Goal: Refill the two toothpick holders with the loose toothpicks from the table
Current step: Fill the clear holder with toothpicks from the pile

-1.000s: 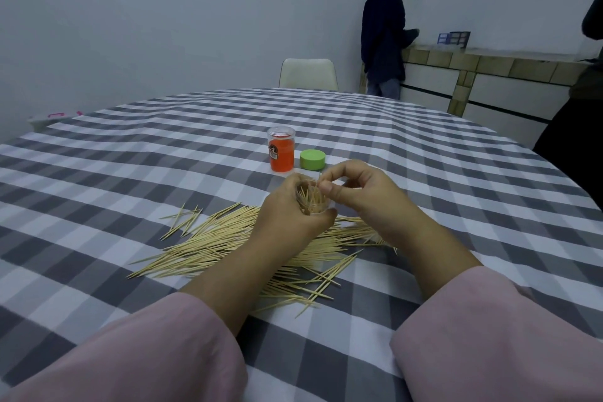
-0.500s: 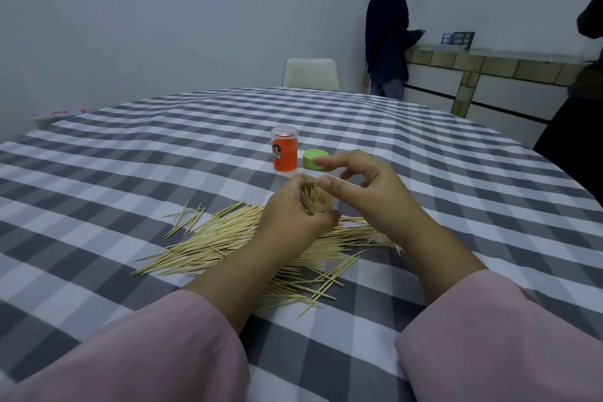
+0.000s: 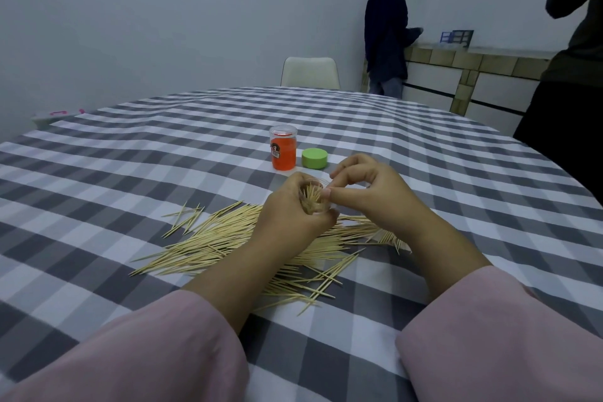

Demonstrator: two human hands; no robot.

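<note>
A clear toothpick holder [image 3: 314, 202] is gripped above the desk [image 3: 163, 153] by the left hand [image 3: 293, 215] while toothpicks are pinched in by the right hand [image 3: 368, 192], best kept parallel, tips aligned.

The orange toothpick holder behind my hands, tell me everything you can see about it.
The orange toothpick holder is a small upright cylinder that looks like clear plastic, orange inside, with a clear rim or cap on top and a small dark label on its side. It stands on the checked tablecloth, just left of the green lid and a little apart from it. Neither hand touches it. Whether it holds toothpicks cannot be seen.
</note>
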